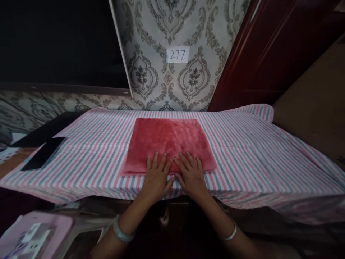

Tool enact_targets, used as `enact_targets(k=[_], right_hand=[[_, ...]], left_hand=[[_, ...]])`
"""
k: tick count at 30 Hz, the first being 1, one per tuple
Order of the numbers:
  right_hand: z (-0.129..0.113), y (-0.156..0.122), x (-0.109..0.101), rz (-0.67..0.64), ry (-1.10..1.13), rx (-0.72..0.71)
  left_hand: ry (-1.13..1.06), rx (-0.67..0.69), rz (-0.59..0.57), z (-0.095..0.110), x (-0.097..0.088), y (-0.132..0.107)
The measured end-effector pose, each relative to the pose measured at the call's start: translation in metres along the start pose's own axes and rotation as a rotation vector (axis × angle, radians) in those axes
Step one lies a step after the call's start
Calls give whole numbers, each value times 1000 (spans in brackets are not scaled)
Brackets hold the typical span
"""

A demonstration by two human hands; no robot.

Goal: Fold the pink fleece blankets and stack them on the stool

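A plush red cloth (167, 135), folded into a flat rectangle, lies on the striped cloth (242, 154) that covers the table. My left hand (156, 178) rests on its near edge, fingers spread and pointing away from me. Beside it, my right hand (191, 176) lies flat on the same edge, its fingers also apart. The two thumbs come close together just in front of the fold. Neither hand grips anything. A bangle circles each forearm.
A black smartphone (45, 154) lies at the table's left end. A large dark screen (59, 46) hangs behind on the left. A paper marked 277 (178, 54) is on the patterned wall. At lower left stands a pink surface (58, 223) with a white object on it.
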State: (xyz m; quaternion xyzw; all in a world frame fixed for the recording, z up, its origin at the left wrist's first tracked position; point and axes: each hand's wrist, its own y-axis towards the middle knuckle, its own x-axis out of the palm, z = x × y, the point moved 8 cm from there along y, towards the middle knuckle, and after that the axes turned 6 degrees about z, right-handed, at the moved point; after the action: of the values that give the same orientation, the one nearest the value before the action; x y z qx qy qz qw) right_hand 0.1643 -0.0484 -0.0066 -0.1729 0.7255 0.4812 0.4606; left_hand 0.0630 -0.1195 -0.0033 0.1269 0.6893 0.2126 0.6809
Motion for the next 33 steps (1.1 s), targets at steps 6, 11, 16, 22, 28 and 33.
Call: enact_targets(k=[6,11,16,22,28,33], right_hand=[[-2,-2,-1,36,-16,-6],[0,-2,-3,17,21,-8],[19,26,-22,1,134,54],[33,98,-21,-100,6,179],[38,115,24,-203,-61,227],[40,107,39,-196,-59,220]], left_hand=[[-13,3,48,0,-3,-1],[-52,-12,69,-1,-5,-5],[-146,-33,-51,-13,-19,10],[-71,-160,-104,-51,-43,82],[81,-288,-229,-87,-1,100],[90,-289,-208,-91,15,91]])
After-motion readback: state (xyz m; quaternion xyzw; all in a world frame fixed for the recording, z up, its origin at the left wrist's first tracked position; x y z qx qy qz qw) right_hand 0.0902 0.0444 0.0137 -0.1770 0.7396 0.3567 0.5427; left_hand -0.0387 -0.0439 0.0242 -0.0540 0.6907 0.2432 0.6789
